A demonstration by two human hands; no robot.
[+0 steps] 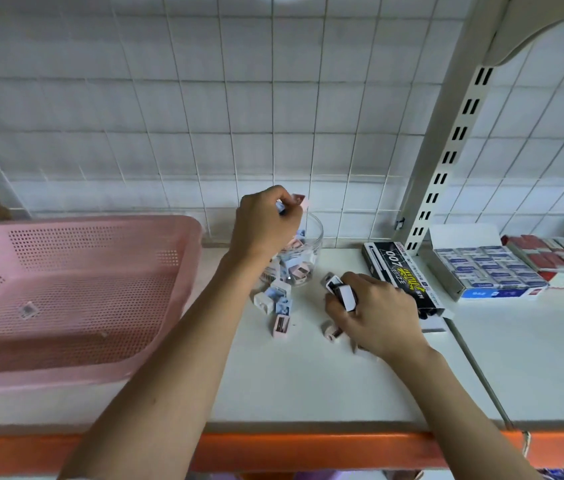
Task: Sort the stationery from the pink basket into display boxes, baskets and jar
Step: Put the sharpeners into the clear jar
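I see the left hand (266, 225) over the clear glass jar (310, 244), fingers pinching small pink & blue sharpeners (299, 200). Right hand (374, 311) grips several more on the white shelf (308, 382). Loose ones (275, 303) lie beside jar; pink perforated plastic basket (76, 292) at left.

You were facing a white tiled wall (169, 98) with a thin wire grid (311, 161) hung in front of it, light falling pretty evenly across it. The white shelf (308, 382) you worked at had an orange front edge (308, 452). Off to your right a slotted white metal upright (446, 157) ran up at a slant, and a curved pale bracket (533, 32) stuck out near the top right corner.
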